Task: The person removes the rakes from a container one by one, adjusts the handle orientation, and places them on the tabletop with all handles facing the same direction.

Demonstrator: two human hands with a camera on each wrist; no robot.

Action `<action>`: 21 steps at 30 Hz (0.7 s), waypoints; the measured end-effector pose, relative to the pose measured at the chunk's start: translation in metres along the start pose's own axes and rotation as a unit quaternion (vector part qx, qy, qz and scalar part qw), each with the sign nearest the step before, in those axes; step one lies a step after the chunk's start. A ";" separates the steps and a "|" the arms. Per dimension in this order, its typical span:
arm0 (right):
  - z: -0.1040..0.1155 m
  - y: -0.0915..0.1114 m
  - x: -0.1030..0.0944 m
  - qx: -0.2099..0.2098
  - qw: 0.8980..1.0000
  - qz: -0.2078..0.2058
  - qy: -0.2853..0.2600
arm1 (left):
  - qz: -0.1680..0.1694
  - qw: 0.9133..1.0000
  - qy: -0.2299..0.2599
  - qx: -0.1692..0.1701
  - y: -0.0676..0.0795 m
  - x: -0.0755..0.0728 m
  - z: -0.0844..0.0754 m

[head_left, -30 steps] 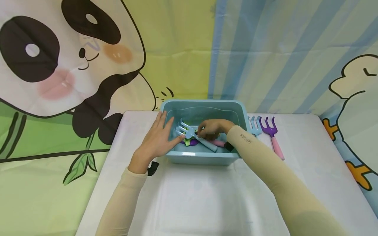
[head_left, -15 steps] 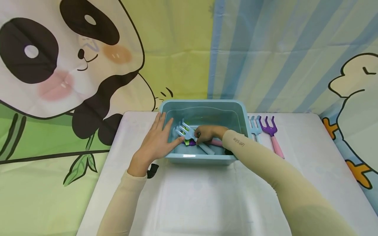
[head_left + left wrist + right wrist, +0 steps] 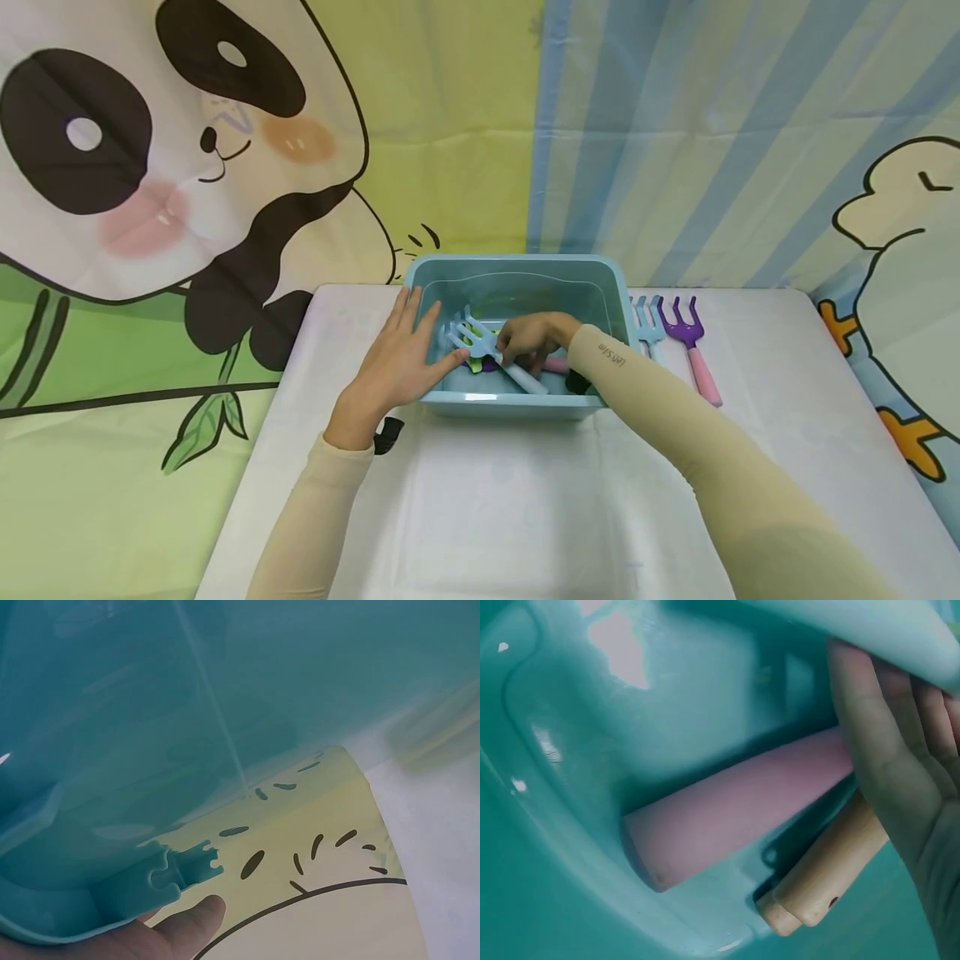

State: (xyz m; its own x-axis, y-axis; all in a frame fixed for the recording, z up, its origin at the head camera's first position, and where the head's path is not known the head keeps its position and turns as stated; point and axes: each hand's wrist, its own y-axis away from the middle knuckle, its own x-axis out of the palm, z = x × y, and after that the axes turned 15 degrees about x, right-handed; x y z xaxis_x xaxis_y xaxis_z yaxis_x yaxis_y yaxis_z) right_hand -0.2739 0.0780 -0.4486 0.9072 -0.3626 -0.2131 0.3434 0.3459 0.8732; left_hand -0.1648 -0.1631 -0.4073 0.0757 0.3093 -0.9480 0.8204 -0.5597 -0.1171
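Observation:
A light blue plastic bin [image 3: 517,400] stands on the table. My left hand [image 3: 393,358] rests on its left rim, fingers spread. Inside the bin, my right hand [image 3: 532,337] pinches a light blue toy hand rake [image 3: 480,343] near its neck. The tines point to the back left and the handle slopes toward the front wall. In the right wrist view, my fingers touch the rake's pale blue handle [image 3: 885,630] from below. Under that hand lie a pink handle [image 3: 735,806] and a wooden handle [image 3: 829,862]; their far ends are hidden.
Green [image 3: 476,364] and purple pieces lie partly covered beneath the rake. Right of the bin, a purple rake with a pink handle [image 3: 703,375] and another light blue rake [image 3: 648,321] lie on the white table. A printed curtain [image 3: 465,167] hangs behind.
My right hand has shifted slightly left and down onto the blue rake, and the rake has moved slightly left. My left hand stays on the rim.

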 end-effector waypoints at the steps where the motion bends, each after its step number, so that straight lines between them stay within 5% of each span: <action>1: 0.000 0.000 -0.001 -0.001 1.000 0.004 0.001 | 0.000 1.000 0.001 0.000 0.000 0.000 0.000; 21: -0.004 0.004 -0.017 0.003 1.000 -0.001 -0.018 | 0.007 1.000 0.001 -0.004 -0.002 0.000 0.002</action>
State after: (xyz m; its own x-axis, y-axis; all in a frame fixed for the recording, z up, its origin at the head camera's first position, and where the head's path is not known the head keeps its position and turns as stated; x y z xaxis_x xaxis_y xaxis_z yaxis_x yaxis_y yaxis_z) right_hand -0.2870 0.0885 -0.4432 0.8970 -0.3945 -0.1995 0.3440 0.3392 0.8756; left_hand -0.1680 -0.1631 -0.4080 0.0880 0.3030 -0.9489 0.8234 -0.5582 -0.1019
